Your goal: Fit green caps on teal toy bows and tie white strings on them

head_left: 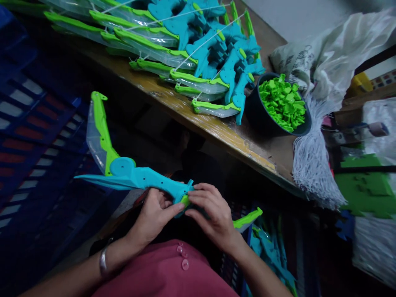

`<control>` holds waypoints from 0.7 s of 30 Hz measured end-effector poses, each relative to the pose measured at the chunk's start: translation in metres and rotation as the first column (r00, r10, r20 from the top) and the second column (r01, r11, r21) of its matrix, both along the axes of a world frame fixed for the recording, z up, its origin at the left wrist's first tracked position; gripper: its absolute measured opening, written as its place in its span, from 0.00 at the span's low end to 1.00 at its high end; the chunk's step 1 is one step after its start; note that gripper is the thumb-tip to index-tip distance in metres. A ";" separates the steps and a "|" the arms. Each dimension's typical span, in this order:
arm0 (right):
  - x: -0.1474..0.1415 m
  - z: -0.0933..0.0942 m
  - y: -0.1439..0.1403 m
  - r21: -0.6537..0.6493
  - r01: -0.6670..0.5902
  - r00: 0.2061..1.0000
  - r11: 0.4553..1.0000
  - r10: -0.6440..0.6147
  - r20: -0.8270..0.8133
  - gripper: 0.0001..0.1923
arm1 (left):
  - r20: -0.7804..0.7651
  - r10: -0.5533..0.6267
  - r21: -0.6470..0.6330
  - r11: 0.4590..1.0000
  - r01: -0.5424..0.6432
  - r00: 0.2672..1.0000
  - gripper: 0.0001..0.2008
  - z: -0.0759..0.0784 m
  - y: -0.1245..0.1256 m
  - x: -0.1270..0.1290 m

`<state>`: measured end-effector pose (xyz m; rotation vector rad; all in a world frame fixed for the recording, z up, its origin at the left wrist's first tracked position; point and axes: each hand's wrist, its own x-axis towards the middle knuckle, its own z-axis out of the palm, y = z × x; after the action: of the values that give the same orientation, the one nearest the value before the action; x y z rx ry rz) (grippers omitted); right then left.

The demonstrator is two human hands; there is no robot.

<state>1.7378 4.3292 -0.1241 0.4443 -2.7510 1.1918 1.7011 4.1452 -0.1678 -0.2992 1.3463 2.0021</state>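
From the head view, both hands meet low in the middle of the picture, over the person's lap and a pink buttoned garment. The left hand curls around the grip of a teal and green toy bow, fingers closed on it from below and thumb pointing toward the centre. The right hand closes on the same grip from the other side, its fingertips pinching a small green piece set against the teal handle; whether that piece is already seated or only pressed there is hard to tell from this angle. A metal bangle sits on the left wrist.

The bow lies roughly level across the lap, well below the worktop edge. Its left limb rises up and to the left, green with a clear plastic panel, while the right limb's green tip pokes out past the right hand.

Above, on the wooden worktop, a pile of finished bows lies stacked in overlapping rows with white strings. Just beside the pile stands a dark bowl full of loose green pieces. Near it on the right hangs a bundle of white strings over the worktop edge, with a pale sack behind. Blue crates fill the left side.
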 end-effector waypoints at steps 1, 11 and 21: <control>-0.001 0.001 0.002 -0.034 0.030 0.999 0.999 -0.030 0.022 0.15 | 0.012 -0.001 -0.006 1.000 0.001 1.000 0.29 0.001 -0.002 0.000; -0.009 0.000 0.003 -0.205 0.157 0.880 0.966 -0.043 0.473 0.30 | 0.018 -0.078 -0.091 0.993 0.079 0.997 0.34 0.013 -0.017 0.006; -0.014 0.025 -0.003 -0.219 0.221 0.663 0.950 0.018 0.748 0.12 | 0.009 -0.173 -0.231 0.958 0.171 0.985 0.29 0.030 -0.020 0.008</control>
<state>1.7238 4.3262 -0.0990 -0.3347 -3.0342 2.0889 1.7094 4.1256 -0.1379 -0.2660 1.5612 1.7090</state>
